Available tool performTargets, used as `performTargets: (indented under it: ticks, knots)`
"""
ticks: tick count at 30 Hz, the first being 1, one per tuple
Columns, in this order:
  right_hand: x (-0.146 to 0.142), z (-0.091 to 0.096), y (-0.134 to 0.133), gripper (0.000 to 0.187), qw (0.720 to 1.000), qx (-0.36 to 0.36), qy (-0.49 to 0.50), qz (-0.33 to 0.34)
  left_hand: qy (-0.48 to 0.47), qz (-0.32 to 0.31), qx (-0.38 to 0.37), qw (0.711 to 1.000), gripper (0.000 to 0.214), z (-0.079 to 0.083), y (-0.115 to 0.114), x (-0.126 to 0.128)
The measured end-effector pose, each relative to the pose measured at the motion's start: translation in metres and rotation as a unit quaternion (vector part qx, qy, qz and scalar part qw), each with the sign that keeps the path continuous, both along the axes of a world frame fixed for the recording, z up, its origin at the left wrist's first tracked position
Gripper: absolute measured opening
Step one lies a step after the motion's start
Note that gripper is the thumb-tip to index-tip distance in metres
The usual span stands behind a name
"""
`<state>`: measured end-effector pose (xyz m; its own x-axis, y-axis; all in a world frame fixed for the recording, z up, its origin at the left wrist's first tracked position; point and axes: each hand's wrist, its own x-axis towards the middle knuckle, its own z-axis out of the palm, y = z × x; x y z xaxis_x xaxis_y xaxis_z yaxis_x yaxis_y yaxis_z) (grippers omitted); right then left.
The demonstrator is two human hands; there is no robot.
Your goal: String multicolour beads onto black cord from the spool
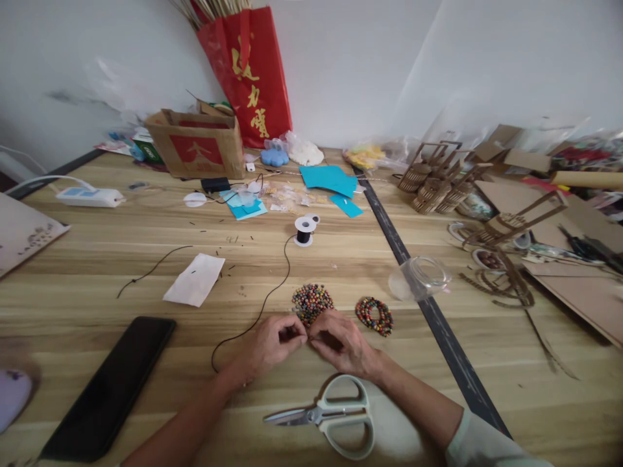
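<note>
My left hand [277,340] and my right hand [343,344] meet fingertip to fingertip, both closed in a pinch. Whatever lies between the fingertips is too small to make out. Just beyond them spreads a pile of multicoloured beads [311,299]. A coiled string of similar beads [374,316] rests to the right of the pile. Black cord [265,301] trails from a white spool [304,232] towards my left forearm, where it goes out of sight. Below my hands lie scissors with pale handles [343,415], blades pointing left.
At left are a black phone [109,386], white paper [195,279] and a loose cord piece [153,269]. A clear jar [423,277] lies at right, near small woven bamboo baskets [433,188]. Blue sheets [328,179], a cardboard box [195,146] and a red bag [250,78] occupy the back.
</note>
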<state>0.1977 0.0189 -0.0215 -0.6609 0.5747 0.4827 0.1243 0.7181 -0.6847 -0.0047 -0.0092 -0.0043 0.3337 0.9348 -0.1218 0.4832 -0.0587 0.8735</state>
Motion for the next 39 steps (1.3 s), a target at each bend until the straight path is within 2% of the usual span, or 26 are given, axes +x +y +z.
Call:
performTargets:
  ticks: [9, 21, 26, 33, 39]
  knots:
    - [0.000, -0.004, 0.002, 0.003, 0.999, 0.029, -0.007, 0.015, -0.001, 0.000, 0.013, 1.000, 0.012, -0.003, 0.000, 0.000]
    - [0.000, -0.004, 0.002, 0.006, 0.999, 0.029, 0.001, 0.026, -0.001, -0.032, 0.008, 0.999, 0.017, -0.003, 0.002, -0.007]
    - [0.000, -0.004, 0.002, 0.005, 0.999, 0.027, 0.002, 0.024, -0.013, -0.021, 0.008, 1.000, 0.015, -0.005, 0.002, -0.008]
    - [0.001, -0.005, 0.003, 0.005, 0.999, 0.024, 0.007, 0.034, -0.057, -0.005, -0.036, 0.998, 0.011, -0.013, 0.001, -0.007]
    - [0.000, -0.005, 0.003, 0.009, 0.998, 0.016, 0.025, 0.048, -0.068, 0.000, -0.071, 0.995, 0.009, -0.009, 0.002, -0.003]
